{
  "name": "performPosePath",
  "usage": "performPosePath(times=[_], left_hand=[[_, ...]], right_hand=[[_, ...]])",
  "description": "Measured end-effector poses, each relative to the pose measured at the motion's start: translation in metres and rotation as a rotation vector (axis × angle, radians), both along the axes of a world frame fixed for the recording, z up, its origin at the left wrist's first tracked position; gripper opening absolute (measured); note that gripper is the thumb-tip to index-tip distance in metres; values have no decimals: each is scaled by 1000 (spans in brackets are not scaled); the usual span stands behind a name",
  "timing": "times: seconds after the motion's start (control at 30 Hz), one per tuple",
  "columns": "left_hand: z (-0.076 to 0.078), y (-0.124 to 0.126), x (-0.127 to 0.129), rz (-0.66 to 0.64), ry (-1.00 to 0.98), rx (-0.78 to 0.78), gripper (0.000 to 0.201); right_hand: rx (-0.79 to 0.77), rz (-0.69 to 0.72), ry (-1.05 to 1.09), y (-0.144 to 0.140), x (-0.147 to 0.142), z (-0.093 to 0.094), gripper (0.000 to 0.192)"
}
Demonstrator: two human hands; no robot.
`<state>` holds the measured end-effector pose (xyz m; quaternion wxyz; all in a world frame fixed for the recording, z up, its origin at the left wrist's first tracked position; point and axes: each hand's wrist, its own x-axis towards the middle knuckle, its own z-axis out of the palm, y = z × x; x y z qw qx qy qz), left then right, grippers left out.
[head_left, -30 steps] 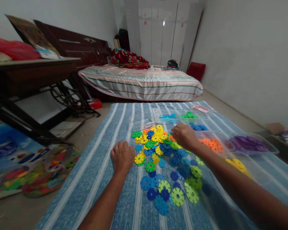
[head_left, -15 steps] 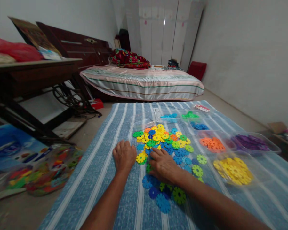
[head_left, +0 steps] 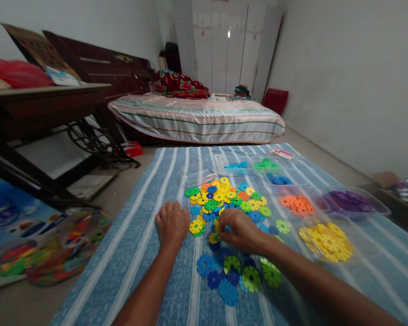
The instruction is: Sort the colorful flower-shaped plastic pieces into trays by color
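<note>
Head view: the right hand [head_left: 240, 231] pinches a yellow disc [head_left: 213, 237] at its fingertips, amid the loose pile of discs [head_left: 229, 201] on the striped cloth [head_left: 149, 253]. The left hand [head_left: 172, 223] rests curled, empty, just left of another yellow disc [head_left: 196, 226].

Looks like a bedroom in someone's home: a made bed [head_left: 197, 118] with striped sheets, a white wardrobe [head_left: 224, 45] behind it, a dark wooden table [head_left: 44, 102], toys scattered on the floor.
</note>
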<state>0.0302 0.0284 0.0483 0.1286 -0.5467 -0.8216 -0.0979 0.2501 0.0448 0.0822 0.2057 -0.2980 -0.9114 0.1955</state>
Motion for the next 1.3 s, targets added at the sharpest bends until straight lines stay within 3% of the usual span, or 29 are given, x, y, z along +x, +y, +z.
performPosePath(times=[0.1, 0.23, 0.3, 0.37, 0.43, 0.6, 0.7, 0.9, 1.07, 1.3], left_hand=[[-1, 0, 0, 1, 7, -3, 33], [-2, 0, -1, 7, 15, -13, 34], [-2, 0, -1, 10, 18, -14, 33], [-3, -1, -1, 6, 24, -8, 32], [-3, -1, -1, 5, 29, -4, 32], [-5, -1, 0, 7, 33, 1, 31], [-8, -2, -1, 1, 39, 22, 31], [-7, -2, 0, 4, 18, 26, 31], [-3, -2, 2, 4, -18, 17, 32], [-6, -2, 1, 0, 6, 31, 33]], right_hand=[[163, -170, -2, 46, 30, 25, 9], [477, -694, -58, 110, 69, 61, 5], [559, -801, -59, 123, 77, 66, 9], [551, -736, -92, 118, 72, 59, 12], [472, -569, -155, 99, 55, 42, 16], [304, -143, -266, 35, -7, 5, 19], [294, -10, -268, 8, -38, -4, 16], [241, -58, -272, -9, -67, -15, 33], [212, -61, -267, -11, -67, -20, 28], [347, 45, -240, -14, -60, -30, 17]])
